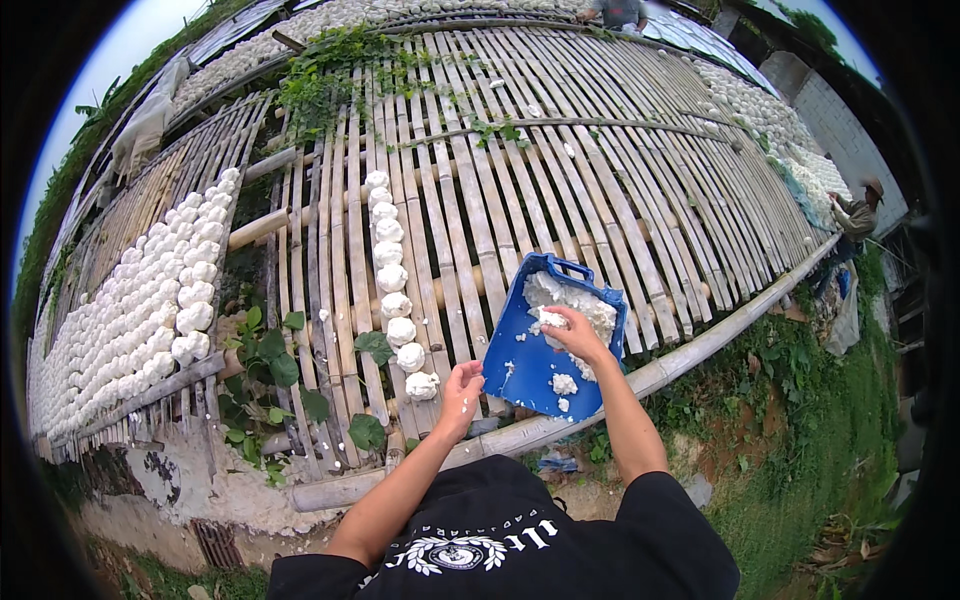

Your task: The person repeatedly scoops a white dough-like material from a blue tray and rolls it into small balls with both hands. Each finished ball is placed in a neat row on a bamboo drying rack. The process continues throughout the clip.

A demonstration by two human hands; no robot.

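A blue plastic scoop-shaped container (517, 360) lies on the bamboo slats, its handle away from me, with a white crumbly mass (598, 311) heaped at its far end. My right hand (576, 335) is over this mass with its fingers closed on a white lump (552, 320). Loose white pieces (564, 384) rest on the container's floor. My left hand (463, 390) is by the container's left corner, fingers curled and bits of white stuck on the skin; whether it touches the corner I cannot tell. Left of it, a row of rounded white lumps (391, 278) runs away from me along the slats.
A thick bamboo pole (525, 433) edges the slatted platform (465, 195). Many white lumps (150, 300) cover a rack at left. Green vines (274, 352) grow through gaps between slats. One person (859, 214) stands at far right, another (621, 13) at the far edge.
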